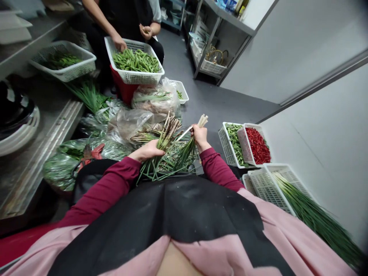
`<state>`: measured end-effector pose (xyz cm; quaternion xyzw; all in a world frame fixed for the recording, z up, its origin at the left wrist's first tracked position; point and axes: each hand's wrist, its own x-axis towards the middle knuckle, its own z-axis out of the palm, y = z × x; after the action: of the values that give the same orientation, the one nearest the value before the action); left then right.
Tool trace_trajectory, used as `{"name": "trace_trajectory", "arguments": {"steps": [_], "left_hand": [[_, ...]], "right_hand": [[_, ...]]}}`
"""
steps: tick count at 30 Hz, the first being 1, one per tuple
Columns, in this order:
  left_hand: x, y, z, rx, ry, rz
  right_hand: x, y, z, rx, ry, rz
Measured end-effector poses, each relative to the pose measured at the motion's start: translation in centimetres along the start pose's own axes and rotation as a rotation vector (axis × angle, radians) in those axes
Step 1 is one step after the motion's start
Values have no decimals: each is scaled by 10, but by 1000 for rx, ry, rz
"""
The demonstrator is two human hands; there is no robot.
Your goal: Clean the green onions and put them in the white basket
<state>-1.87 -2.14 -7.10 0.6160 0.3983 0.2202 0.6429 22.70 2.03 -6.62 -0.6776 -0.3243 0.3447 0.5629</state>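
Note:
My left hand (148, 150) is closed round a bundle of spring onions (168, 132) with dirty root ends pointing up and away. My right hand (199, 136) grips a smaller bunch of cleaned spring onions (202, 120) and what looks like a thin knife blade (184, 134) angled toward the left bundle. Green leaves hang down over my black apron (178, 214). Both arms wear dark red sleeves.
To my right stand white baskets: green chillies (234, 140), red chillies (258, 144), and trimmed spring onions (304, 207). Plastic bags of greens (129, 122) lie ahead. Another person's hand (119, 43) rests on a basket of green pods (135, 61). A metal shelf (31, 153) flanks my left.

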Motion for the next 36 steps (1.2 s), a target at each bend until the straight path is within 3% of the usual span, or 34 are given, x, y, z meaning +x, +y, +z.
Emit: {"name": "trace_trajectory", "arguments": {"steps": [3, 8, 10, 13, 19, 25, 36], "left_hand": [[0, -1, 0, -2, 12, 1], [-3, 1, -5, -42, 15, -22], [-3, 2, -5, -54, 1, -15], [-3, 4, -4, -28, -14, 5], [-3, 5, -3, -17, -32, 20], [-3, 4, -3, -29, -45, 18], [-3, 4, -4, -20, -46, 14]], "right_hand": [[5, -1, 0, 63, -24, 57], [4, -16, -25, -62, -417, -72], [-1, -23, -34, -173, -495, -131], [-8, -30, -39, -243, -510, -160], [-14, -32, -38, -142, -466, -179], [-19, -38, -37, -91, -533, -215], [-19, -38, -41, -314, -481, -358]]}}
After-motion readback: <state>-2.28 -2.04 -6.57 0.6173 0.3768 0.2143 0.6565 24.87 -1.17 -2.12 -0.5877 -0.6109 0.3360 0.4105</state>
